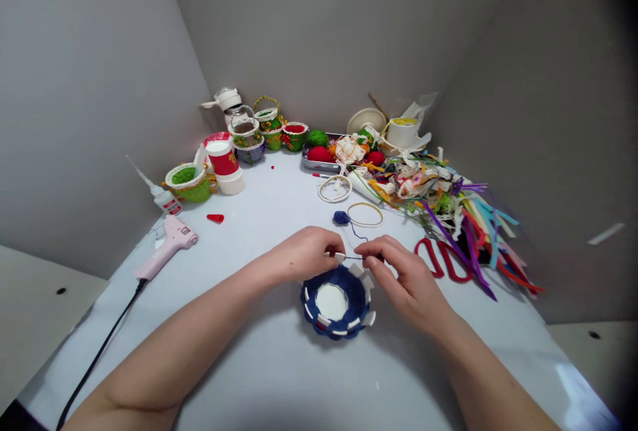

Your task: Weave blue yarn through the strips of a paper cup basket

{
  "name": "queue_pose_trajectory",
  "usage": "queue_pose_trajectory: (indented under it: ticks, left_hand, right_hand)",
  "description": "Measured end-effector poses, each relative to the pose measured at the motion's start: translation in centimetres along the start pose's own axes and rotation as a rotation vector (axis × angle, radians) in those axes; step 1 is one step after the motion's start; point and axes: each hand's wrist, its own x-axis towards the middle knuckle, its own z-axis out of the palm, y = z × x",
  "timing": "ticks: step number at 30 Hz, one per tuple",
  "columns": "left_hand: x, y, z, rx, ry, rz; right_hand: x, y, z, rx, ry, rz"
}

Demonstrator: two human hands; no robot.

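Observation:
Below my hands stands a small basket of dark blue yarn woven around white upright strips, several of which stick up at its rim. My left hand is closed at the far rim, its thumb and fingers pinching a white strip. A short stretch of blue yarn runs from there to my right hand, which pinches it between thumb and forefinger. Beyond my hands lies a small blue yarn ball, its loose strand trailing toward my right hand. The fingertips of both hands are partly hidden.
A pink glue gun with a black cord and a glue bottle are at left. Red-handled scissors lie right, beside heaped ribbons. Finished little baskets and a tray of yarn balls stand behind.

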Motion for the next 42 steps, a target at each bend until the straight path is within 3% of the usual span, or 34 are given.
queue_pose_trajectory:
  ticks: [8,17,22,27,34,37,42]
  left_hand:
    - [0.0,-0.1,0.0,0.003,-0.002,0.002]
    - [-0.1,-0.5,0.2,0.001,-0.004,0.002]
    - [0.0,-0.7,0.3,0.007,-0.012,0.079]
    - [0.0,-1.0,0.4,0.036,-0.016,0.096]
    - [-0.5,-0.7,-0.3,0.112,-0.099,0.041]
    - [-0.8,-0.7,-0.6,0.146,-0.144,0.019]
    - [-0.8,-0.8,-0.5,0.137,-0.094,-0.027]
  right_hand:
    - [-0.4,-0.1,0.2,-0.229,-0.015,-0.276]
    - [-0.1,0.1,-0.2,-0.345,-0.011,-0.321]
    - [-0.1,0.2,-0.5,-0.32,-0.022,-0.335]
    - [-0.1,0.6,-0.7,-0.285,-0.061,-0.241]
    - [0.4,0.9,-0.7,-0.117,-0.232,0.122]
    - [0.7,0.9,-0.6,-0.137,-0.307,0.125]
    - [0.9,1.2,-0.4,-0.179,-0.369,0.1]
